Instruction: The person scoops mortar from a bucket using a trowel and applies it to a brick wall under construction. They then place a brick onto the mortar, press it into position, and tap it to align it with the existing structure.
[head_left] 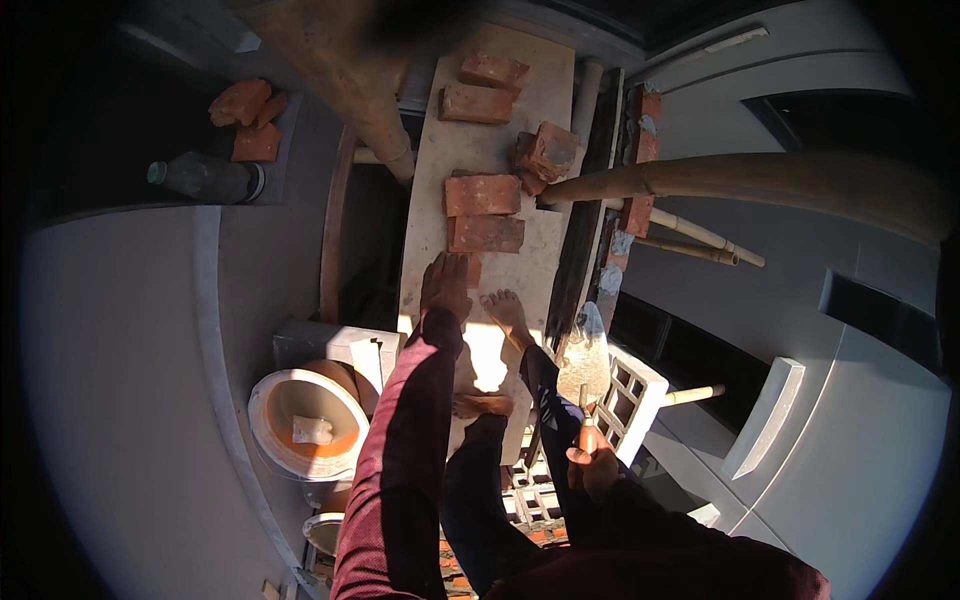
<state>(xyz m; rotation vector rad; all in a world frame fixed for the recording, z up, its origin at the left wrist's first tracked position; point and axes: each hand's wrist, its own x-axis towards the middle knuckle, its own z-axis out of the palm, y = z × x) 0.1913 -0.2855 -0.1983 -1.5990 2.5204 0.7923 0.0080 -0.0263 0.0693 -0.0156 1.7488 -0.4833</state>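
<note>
My left hand (446,287) reaches out over the plank (425,200), fingers stretched forward. Partly behind it shows a small reddish brick piece (474,271); whether the hand touches it I cannot tell. Just beyond the fingertips, two red bricks (485,234) lie side by side across the plank. Low on the right, my right hand (598,472) is closed round the wooden handle of a trowel (584,365). The trowel's broad blade points away from me and is coated with pale mortar.
More bricks (478,103) and a brick stack (548,152) lie farther along the plank. Bamboo poles (740,185) cross at right, beside a brick wall edge (640,215). A bucket (262,420), a bottle (205,178) and broken bricks (257,142) are at left. My bare feet (508,315) stand on the plank.
</note>
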